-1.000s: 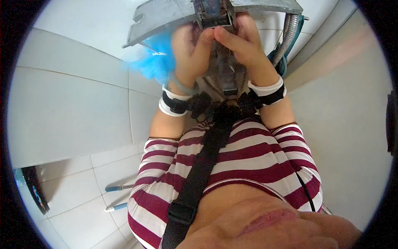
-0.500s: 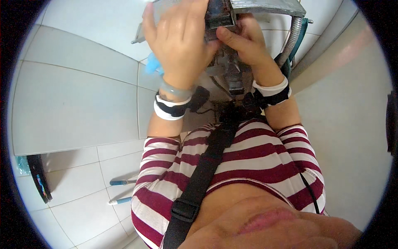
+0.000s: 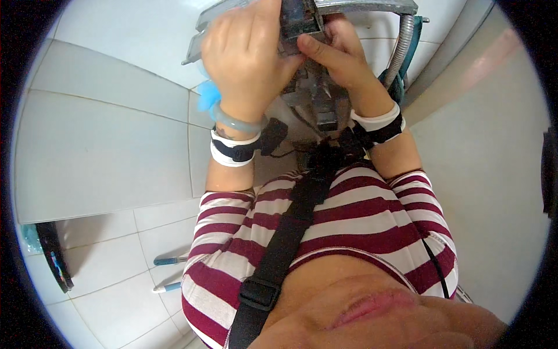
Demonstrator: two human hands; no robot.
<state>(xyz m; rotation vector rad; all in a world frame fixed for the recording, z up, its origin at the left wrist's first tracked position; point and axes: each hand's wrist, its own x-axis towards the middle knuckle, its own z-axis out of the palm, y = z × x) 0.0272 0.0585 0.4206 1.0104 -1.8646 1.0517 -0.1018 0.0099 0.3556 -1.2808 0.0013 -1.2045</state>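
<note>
At the top edge, my right hand (image 3: 343,55) grips a dark, grimy box-shaped metal part (image 3: 301,20), its thumb on the near edge and its fingers behind. My left hand (image 3: 244,61) is beside it on the left, back of the hand toward me, fingers bent and thumb against the part's lower side. The left fingertips and whatever they hold are hidden. A soft light-blue thing (image 3: 208,96) shows beside my left wrist; its kind is unclear. Below the part are more dark mechanical pieces (image 3: 326,116).
A grey metal bar (image 3: 366,7) and a ribbed metal hose (image 3: 401,49) stand at the upper right, with dark green cloth-like material behind. A grey panel edge (image 3: 195,49) is left of my hand. Two blue-handled tools (image 3: 168,260) lie on the tiles at lower left.
My left hand has shifted slightly left and down, and its fingers look more bent. The dark part and my right hand have moved a little to the left in view.
</note>
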